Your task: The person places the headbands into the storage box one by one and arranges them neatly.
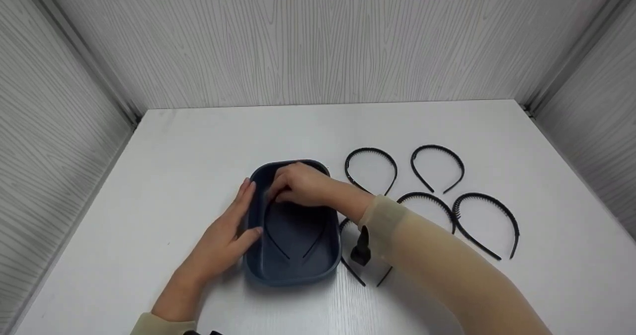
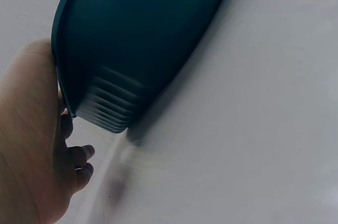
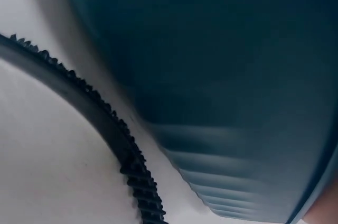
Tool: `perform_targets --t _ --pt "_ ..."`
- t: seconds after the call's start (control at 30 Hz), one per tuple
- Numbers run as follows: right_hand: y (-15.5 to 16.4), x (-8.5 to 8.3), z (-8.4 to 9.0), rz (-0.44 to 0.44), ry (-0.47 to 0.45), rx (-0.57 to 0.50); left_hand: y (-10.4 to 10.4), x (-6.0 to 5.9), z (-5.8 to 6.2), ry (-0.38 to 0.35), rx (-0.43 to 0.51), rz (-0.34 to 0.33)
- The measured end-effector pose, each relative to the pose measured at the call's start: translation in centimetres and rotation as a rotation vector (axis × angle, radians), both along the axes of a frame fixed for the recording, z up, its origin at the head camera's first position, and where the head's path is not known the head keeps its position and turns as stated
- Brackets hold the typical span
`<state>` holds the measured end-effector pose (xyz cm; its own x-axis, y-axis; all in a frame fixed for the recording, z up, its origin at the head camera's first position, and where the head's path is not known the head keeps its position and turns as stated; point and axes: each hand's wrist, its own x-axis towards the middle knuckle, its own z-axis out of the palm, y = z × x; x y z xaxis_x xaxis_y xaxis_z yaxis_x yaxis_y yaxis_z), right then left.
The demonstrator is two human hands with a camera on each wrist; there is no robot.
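Reaching right hand [image 1: 298, 186] into bin [image 1: 258, 270], left hand [image 1: 226, 235] bracing

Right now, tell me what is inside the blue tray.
One black headband lies in the blue tray, its two ends showing. The right hand covers its curved top and the tray's far end.

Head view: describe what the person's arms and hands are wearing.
Both arms wear long, close-fitting beige sleeves. The right sleeve ends at the wrist, with a small black device strapped beside its cuff. Only the cuff of the left sleeve shows at the bottom edge. The left hand and right hand are bare: no gloves or rings visible.
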<state>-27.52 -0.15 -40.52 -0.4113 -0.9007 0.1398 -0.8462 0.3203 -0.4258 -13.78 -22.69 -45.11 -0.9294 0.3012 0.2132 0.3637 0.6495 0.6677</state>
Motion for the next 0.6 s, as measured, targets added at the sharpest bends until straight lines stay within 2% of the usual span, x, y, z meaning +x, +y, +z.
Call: perform_targets --t 0.6 --pt "-0.8 -0.24 -0.5 -0.034 0.0 0.073 0.05 -0.06 -0.18 0.016 0.014 -0.002"
